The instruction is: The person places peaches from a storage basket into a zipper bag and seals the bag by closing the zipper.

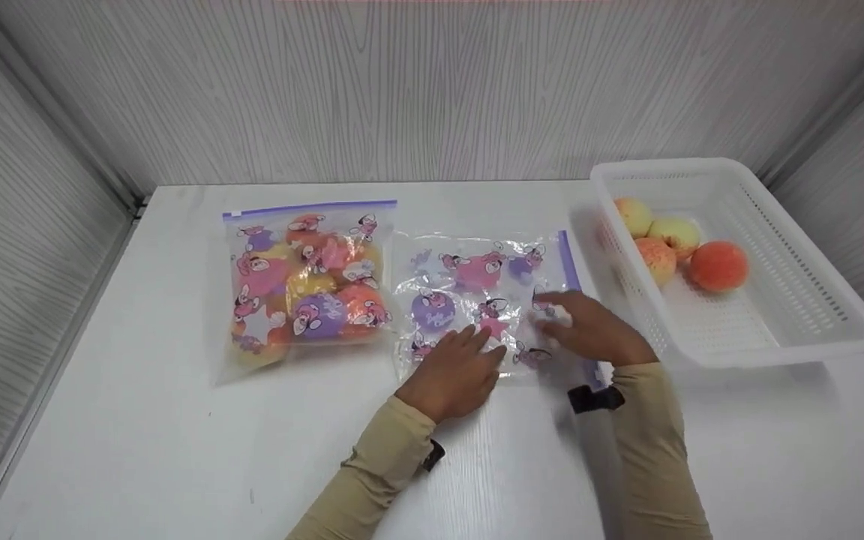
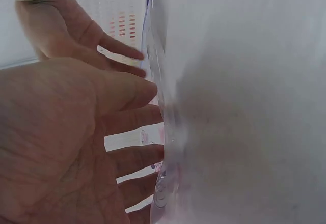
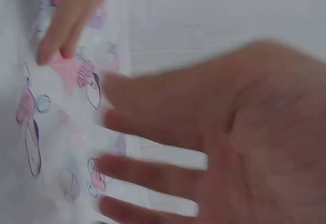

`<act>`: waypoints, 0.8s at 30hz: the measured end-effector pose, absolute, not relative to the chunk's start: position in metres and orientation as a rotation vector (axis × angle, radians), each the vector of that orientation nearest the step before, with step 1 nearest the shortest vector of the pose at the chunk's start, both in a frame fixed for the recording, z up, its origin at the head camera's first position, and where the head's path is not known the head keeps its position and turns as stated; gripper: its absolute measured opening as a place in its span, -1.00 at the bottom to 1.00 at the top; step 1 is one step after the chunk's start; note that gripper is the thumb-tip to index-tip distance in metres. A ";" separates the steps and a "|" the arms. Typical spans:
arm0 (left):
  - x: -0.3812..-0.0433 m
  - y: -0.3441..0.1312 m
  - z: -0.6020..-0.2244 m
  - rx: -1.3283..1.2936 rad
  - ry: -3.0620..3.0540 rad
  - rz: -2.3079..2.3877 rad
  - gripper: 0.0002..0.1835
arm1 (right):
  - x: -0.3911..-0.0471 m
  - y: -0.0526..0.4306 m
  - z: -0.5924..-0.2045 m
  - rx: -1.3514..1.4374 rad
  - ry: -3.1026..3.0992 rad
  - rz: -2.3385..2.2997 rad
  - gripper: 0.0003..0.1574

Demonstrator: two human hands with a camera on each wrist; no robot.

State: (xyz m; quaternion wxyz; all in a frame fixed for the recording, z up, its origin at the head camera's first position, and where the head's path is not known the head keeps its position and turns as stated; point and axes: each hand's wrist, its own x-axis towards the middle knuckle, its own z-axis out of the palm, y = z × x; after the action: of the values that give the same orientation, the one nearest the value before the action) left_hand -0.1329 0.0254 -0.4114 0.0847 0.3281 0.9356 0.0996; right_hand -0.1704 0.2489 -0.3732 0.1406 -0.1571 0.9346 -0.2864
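Observation:
A clear zip bag printed with pink and purple cartoon figures lies flat on the table, its purple slider edge on the right. My left hand rests on its lower middle with fingers spread. Over the bag's right part hovers my right hand, fingers extended toward the print close to the slider edge. In the right wrist view the fingers are apart, with nothing between them and the thumb. The left wrist view shows the left fingertips against the plastic.
To the left lies a matching zip bag filled with several fruits, its purple slider at the top. A white plastic basket at the right holds several fruits, including a red-orange one. Grey wood-grain panels enclose the white table.

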 end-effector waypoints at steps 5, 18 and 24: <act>-0.133 0.023 -0.412 0.974 2.801 0.327 -0.55 | -0.181 0.263 -0.380 -0.056 2.679 -1.135 -0.30; -0.134 0.020 -0.412 0.979 2.745 0.368 -0.54 | -0.185 0.274 -0.390 0.408 2.286 -1.730 -0.20; -0.135 0.018 -0.411 0.959 2.719 0.421 -0.55 | -0.189 0.279 -0.389 0.526 2.073 -1.945 -0.19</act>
State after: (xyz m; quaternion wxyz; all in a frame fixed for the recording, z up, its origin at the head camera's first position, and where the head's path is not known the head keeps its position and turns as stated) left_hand -0.1350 0.0185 -0.4109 0.1137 0.3270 0.9271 0.1435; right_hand -0.1891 0.2793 -0.3890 0.1253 0.1806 0.7115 -0.6675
